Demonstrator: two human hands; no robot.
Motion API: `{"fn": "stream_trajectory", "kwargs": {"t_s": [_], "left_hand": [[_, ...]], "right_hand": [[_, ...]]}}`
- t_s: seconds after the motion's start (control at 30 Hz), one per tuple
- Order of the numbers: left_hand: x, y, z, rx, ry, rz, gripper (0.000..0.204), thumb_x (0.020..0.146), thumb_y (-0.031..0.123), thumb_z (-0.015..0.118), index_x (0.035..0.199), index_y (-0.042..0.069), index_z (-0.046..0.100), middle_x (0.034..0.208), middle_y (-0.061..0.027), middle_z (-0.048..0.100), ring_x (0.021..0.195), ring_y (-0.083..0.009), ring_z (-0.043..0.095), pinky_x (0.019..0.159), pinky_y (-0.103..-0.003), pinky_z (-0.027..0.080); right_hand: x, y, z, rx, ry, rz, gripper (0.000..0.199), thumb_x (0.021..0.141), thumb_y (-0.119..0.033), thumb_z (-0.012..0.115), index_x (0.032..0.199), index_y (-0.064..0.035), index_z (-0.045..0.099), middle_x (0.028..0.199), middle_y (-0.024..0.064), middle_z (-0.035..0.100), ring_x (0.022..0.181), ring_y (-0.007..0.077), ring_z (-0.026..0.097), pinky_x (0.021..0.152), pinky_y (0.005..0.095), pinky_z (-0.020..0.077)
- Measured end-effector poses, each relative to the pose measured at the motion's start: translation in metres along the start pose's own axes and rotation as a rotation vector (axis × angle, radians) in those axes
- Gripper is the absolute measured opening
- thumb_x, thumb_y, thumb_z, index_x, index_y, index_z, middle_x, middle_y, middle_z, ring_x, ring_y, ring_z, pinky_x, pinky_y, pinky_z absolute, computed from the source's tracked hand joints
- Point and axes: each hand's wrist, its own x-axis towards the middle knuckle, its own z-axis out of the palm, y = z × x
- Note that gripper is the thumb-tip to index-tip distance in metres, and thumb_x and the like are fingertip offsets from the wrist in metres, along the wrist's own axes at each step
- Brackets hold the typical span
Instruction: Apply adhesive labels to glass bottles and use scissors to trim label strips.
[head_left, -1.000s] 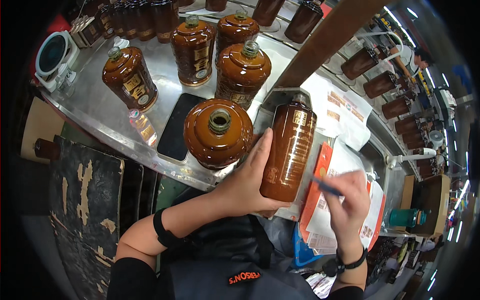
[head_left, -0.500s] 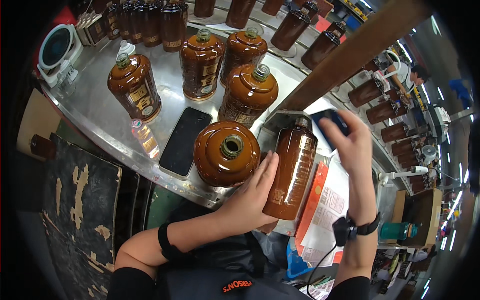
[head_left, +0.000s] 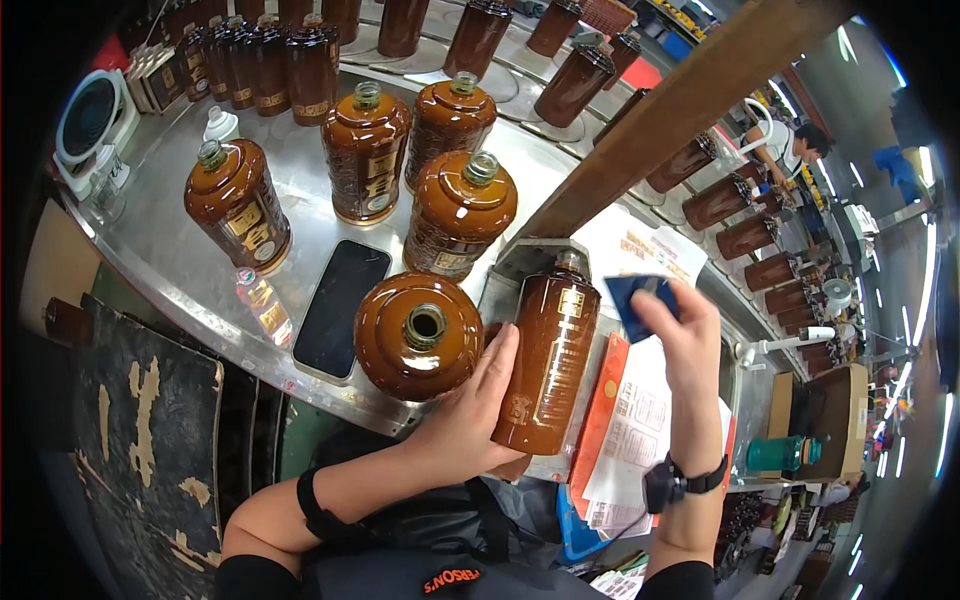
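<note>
gold lettering [head_left: 571,303] on brown bottles [head_left: 548,365], orange lettering [head_left: 452,581] on dark clothing [head_left: 370,576], small print [head_left: 641,396] on white sheets [head_left: 618,478]

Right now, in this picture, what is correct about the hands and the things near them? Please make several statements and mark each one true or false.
1. The left hand touches the slim brown bottle. True.
2. The right hand is empty. False: it holds a dark blue flat piece.
3. A black band is around the right wrist. True.
4. The phone lies on the papers. False: it lies on the metal table.
5. The rounded brown bottle beside the phone has an open mouth. True.
</note>
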Motion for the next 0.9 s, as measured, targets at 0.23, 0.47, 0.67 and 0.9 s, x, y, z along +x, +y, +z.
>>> {"fn": "stream_trajectory", "kwargs": {"t_s": [0.23, 0.47, 0.67, 0.9], "left_hand": [[-0.001, -0.003, -0.004, 0.03, -0.021, -0.003, 0.123, 0.071, 0.03, 0.084, 0.146, -0.007, -0.006, 0.15, -0.031, 0.014, 0.142, -0.0382, 0.018, 0.114, -0.042, 0.024], [0.002, -0.002, -0.005, -0.001, -0.055, -0.004, 0.121, 0.072, 0.021, 0.083, 0.147, -0.004, -0.009, 0.15, -0.0256, 0.023, 0.14, -0.0332, 0.028, 0.112, -0.041, 0.028], [0.004, -0.002, -0.005, -0.01, -0.075, -0.084, 0.118, 0.072, 0.012, 0.081, 0.148, -0.001, -0.009, 0.139, -0.0191, 0.042, 0.128, -0.0267, 0.046, 0.106, -0.038, 0.037], [0.004, 0.001, -0.006, 0.06, -0.061, -0.019, 0.116, 0.074, 0.01, 0.08, 0.146, -0.004, -0.01, 0.138, -0.0197, 0.045, 0.127, -0.0285, 0.048, 0.107, -0.041, 0.036]], "right_hand": [[-0.005, 0.009, -0.009, -0.101, -0.144, -0.121, 0.02, 0.081, -0.007, 0.071, 0.1, -0.0026, 0.07, 0.083, -0.0005, 0.065, 0.076, 0.0059, 0.056, 0.069, 0.0224, 0.0452], [-0.004, 0.003, -0.006, -0.266, -0.234, -0.282, 0.018, 0.079, -0.009, 0.072, 0.096, -0.0029, 0.071, 0.083, 0.0048, 0.065, 0.077, 0.0118, 0.059, 0.068, 0.0252, 0.0448], [0.007, -0.007, -0.002, -0.253, -0.23, -0.337, 0.018, 0.079, -0.012, 0.073, 0.096, -0.0047, 0.072, 0.082, 0.0053, 0.067, 0.075, 0.015, 0.06, 0.067, 0.0273, 0.0466], [0.016, 0.001, -0.003, -0.186, -0.214, -0.325, 0.021, 0.078, -0.015, 0.074, 0.097, -0.0048, 0.071, 0.083, 0.0103, 0.066, 0.076, 0.0197, 0.062, 0.07, 0.03, 0.048]]}}
